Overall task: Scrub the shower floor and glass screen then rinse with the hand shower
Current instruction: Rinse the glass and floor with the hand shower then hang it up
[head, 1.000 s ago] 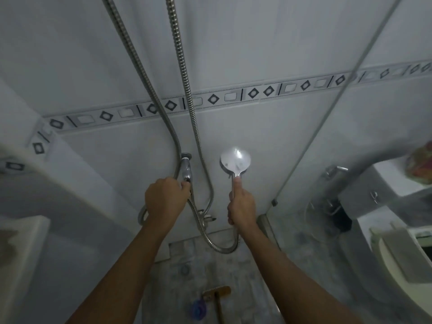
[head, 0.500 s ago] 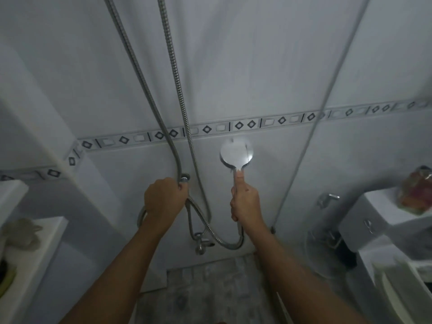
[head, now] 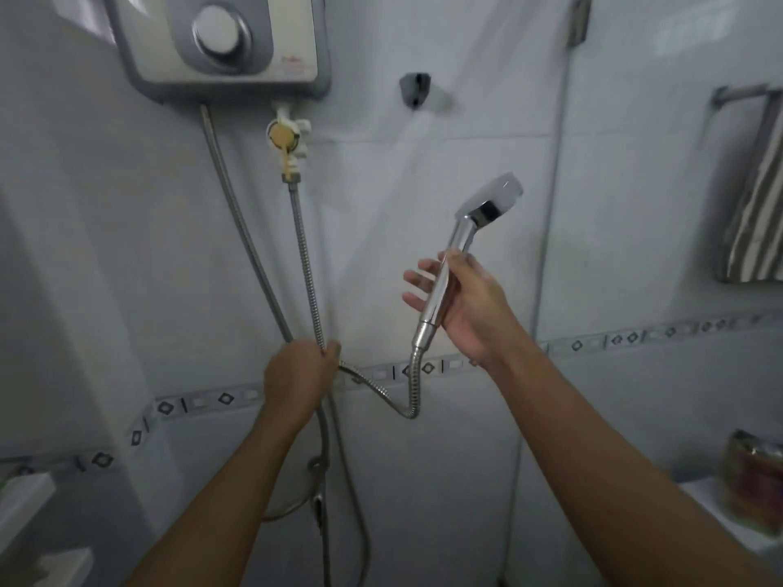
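My right grip (head: pixel 462 309) is closed on the hand shower (head: pixel 464 233). The chrome handle lies across my palm with my thumb curled over it, while two fingers (head: pixel 417 276) on the far side stick out almost straight, so the hold is loose. The spray head tilts up and to the right in the air, close to the tiled wall (head: pixel 466 133).

My left grip (head: pixel 301 374) is a tight fist, lower and to the left, wrapped on metal hose. Two hoses run down into it: the left hose (head: pixel 237 205) from under the water heater (head: pixel 220 40), and the right hose (head: pixel 303 247) from the one yellow-capped valve (head: pixel 284 137). I cannot tell whether I hold both. From the fist, a stretch of hose sags in one loop and climbs to the handle's base.

There is one heater with one round dial (head: pixel 221 32), one wall holder (head: pixel 417 89) and one striped towel (head: pixel 758 205) hanging on a rail at the far right.

The glass screen (head: pixel 558 163) shows as a vertical edge just right of the spray head — that side is tight. The holder sits above and left of the head, well apart, with bare tile between. A blurred jar (head: pixel 756 480) stands on a white ledge at lower right.
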